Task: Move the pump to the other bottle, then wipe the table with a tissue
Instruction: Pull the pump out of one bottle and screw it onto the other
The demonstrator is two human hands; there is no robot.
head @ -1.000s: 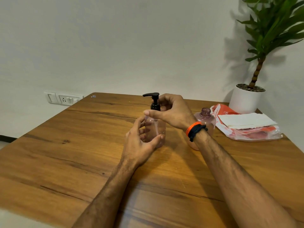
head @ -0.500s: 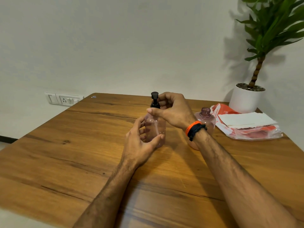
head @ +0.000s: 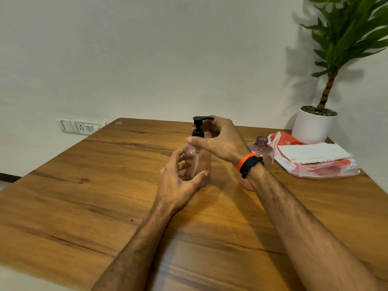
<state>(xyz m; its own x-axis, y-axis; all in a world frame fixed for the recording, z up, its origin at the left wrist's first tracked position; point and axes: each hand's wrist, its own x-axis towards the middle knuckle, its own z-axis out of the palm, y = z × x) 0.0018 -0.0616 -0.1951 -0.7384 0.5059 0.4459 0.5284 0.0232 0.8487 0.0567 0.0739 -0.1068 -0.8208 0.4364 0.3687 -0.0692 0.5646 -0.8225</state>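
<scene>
Plant pot (head: 312,127) stands behind tissues (head: 312,153), beside open bottle (head: 262,150)

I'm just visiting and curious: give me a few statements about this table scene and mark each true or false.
1. The black pump sits on the bottle that the left hand holds. True.
2. The second bottle has a cap on. False: its neck is open.
3. The right hand rests flat on the table. False: its fingers are curled round the pump, above the table.
4. White tissues lie on a red and clear packet at the right. True.
5. The plant pot is black. False: it is white.
</scene>
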